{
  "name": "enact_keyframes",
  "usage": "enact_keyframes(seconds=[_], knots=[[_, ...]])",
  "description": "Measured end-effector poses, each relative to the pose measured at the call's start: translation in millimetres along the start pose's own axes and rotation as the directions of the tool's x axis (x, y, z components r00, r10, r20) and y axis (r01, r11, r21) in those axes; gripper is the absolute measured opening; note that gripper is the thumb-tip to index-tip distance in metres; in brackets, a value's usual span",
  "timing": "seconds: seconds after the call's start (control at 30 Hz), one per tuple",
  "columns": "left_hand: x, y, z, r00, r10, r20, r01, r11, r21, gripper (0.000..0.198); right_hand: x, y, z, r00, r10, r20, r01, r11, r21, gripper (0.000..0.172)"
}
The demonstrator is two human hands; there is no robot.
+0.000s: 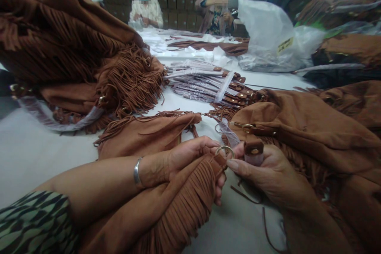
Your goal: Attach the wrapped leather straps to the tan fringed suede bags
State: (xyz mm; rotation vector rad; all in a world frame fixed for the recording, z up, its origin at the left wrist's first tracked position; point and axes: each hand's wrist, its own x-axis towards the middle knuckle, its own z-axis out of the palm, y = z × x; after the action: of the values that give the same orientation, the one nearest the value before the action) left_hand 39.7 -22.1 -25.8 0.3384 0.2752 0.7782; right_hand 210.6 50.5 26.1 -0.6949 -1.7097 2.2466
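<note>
My left hand (187, 154), with a silver bracelet on its wrist, is closed around the top corner of a brown fringed bag (178, 206). A gold metal ring (225, 149) sits at the bag's leather tab, between my two hands. My right hand (270, 174) is closed on a brown strap end (254, 151) with a gold snap and a plastic wrap. Its thumb tip touches or nearly touches the ring. Part of the strap is hidden behind the fingers. Just beyond my hands lies another brown pouch (149, 131) with fringe.
Fringed bags are piled at the left (74, 39), and more bags (303, 115) lie at the right. A bundle of plastic-wrapped straps (205, 81) rests mid-table, with a white plastic bag (264, 35) behind it. Co-workers are across the white table (44, 151).
</note>
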Motion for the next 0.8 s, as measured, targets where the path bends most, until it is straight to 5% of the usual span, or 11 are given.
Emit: enact_keyframes(seconds=[0.23,0.53,0.8], knots=[[-2,-1,-0.1,0.99,-0.131,0.052,0.131,0.991,0.006,0.055,1,2,-6,0.999,0.008,-0.034,-0.013,0.99,-0.141,0.027],[-5,6,21.2,0.985,-0.089,-0.151,0.092,0.996,0.014,0.036,-8,-3,-4,0.998,-0.029,-0.06,0.014,0.974,-0.225,0.017],[-4,6,28.0,0.965,-0.008,-0.261,0.027,0.997,0.069,0.036,-2,0,-3,0.998,0.044,0.045,-0.044,0.999,-0.006,0.021]])
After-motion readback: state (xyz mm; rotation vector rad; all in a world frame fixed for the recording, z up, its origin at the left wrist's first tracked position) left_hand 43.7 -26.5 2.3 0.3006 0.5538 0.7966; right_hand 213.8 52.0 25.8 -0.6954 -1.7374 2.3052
